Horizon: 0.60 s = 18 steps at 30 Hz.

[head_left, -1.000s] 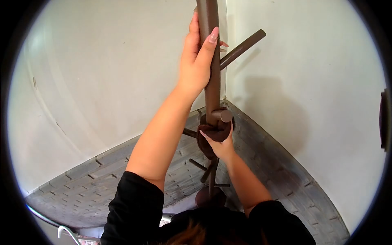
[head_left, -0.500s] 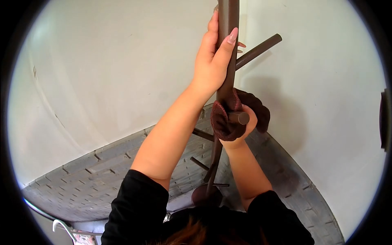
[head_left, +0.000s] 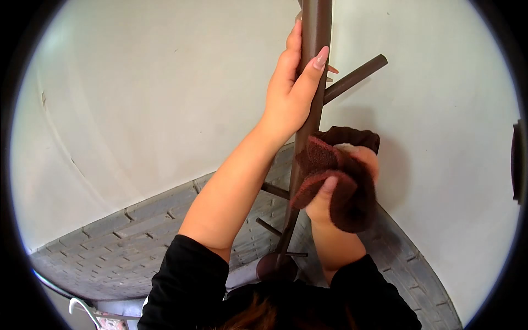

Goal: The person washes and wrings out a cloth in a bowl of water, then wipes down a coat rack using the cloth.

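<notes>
A dark brown coat rack [head_left: 311, 113] rises up through the middle of the view, with short pegs sticking out and a round base far below. My left hand [head_left: 294, 88] is wrapped round its upper pole, thumb on the near side and fingertips showing past the right edge. Lower down, just right of the pole, my right hand [head_left: 324, 204] grips a dark brown cloth [head_left: 352, 184]. The cloth is bunched and folded over the fingers, and its left edge overlaps the pole. A peg [head_left: 357, 78] points up and right, above the cloth.
A pale wall [head_left: 148, 93] stands behind the rack. Grey brick-patterned floor [head_left: 148, 220] spreads below. At the lower left is a white hook [head_left: 80, 305], beside some patterned fabric. A dark object [head_left: 516, 162] is on the right edge.
My right hand has drawn the cloth off the near peg and to the right, and that peg is now hidden. My left hand keeps its hold; the rack appears slightly further right.
</notes>
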Motion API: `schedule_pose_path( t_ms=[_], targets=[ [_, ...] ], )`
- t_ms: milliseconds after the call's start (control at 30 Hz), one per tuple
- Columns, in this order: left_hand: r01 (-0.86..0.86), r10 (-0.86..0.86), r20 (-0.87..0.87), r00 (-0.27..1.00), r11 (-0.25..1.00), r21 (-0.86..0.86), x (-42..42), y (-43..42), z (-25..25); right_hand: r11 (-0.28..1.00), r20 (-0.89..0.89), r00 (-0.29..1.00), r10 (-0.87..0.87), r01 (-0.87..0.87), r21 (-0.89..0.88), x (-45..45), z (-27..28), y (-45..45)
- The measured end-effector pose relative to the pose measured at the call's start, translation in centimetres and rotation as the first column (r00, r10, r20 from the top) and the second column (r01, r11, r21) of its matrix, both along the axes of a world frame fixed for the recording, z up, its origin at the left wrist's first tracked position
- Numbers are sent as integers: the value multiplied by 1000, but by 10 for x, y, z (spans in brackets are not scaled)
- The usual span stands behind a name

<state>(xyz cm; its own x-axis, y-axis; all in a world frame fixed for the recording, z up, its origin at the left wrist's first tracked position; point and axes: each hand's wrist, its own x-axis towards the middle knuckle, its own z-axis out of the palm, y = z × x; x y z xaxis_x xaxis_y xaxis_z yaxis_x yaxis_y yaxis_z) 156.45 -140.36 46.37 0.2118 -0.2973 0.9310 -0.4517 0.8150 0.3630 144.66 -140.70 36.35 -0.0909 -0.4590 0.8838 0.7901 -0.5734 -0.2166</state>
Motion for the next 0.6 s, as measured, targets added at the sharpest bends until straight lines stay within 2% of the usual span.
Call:
schedule_pose_path(
  t_ms=[100,200,300,333,367,400,433,467,533,600],
  targets=[
    [19,-19,-7,1000,1000,-12,0,-3,-3,987,-71,986,150,-146,62,-10,9,0],
    [-49,47,-28,998,998,-38,1,-11,-5,944,-151,933,326,-312,110,-19,18,-1],
    [68,-69,-6,998,990,-122,4,-14,-4,864,-188,845,501,-477,159,-19,22,-5],
    [67,-69,-19,997,996,-61,4,-10,-4,864,-186,845,501,-477,162,-16,21,-9],
    [68,-69,-18,997,996,-56,3,-9,-5,948,-175,932,318,-311,66,-10,18,-14],
    [-2,2,-11,1000,999,-40,2,-9,-5,991,-142,982,124,-129,-26,-4,12,-18],
    [-74,75,8,997,997,-31,2,-7,-2,991,-127,984,127,-131,-27,3,-1,-27],
    [-133,134,36,990,990,-37,-1,-5,-2,974,-117,985,-124,98,-202,11,-19,-38],
    [-136,137,45,990,990,-24,-8,-3,-4,861,-192,860,-473,405,-308,7,-22,-27],
    [-125,125,3,992,992,-36,0,-10,-5,958,-332,902,-275,285,-20,41,-69,-7]
  ],
)
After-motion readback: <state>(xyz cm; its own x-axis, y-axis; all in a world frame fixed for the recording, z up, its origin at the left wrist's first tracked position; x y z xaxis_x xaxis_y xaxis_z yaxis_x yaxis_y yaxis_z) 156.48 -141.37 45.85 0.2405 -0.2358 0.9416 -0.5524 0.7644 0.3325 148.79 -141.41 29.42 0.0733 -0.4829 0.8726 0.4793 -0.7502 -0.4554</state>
